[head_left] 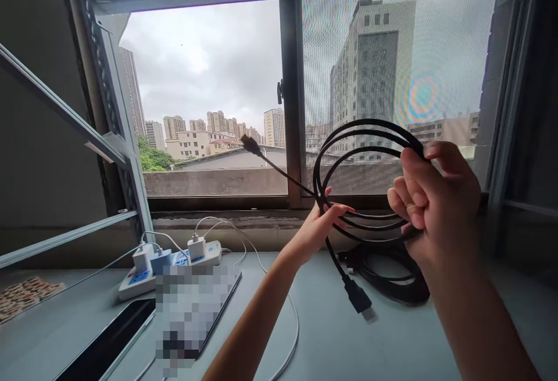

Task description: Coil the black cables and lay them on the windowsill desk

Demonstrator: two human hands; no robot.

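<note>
a black cable (368,122) loops between the hands (444,200); both grip it.

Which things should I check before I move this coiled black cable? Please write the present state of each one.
1. Left hand gripping the black cable: ok, at the coil's left side.
2. Right hand gripping the opposite side: ok.
3. Upper plug and lower plug unplugged: ok, both hang free.
4. Turns close together: not ok, gaps show between them.
5. Held cable not touching the other coil on the table: cannot tell from this single view.
</note>
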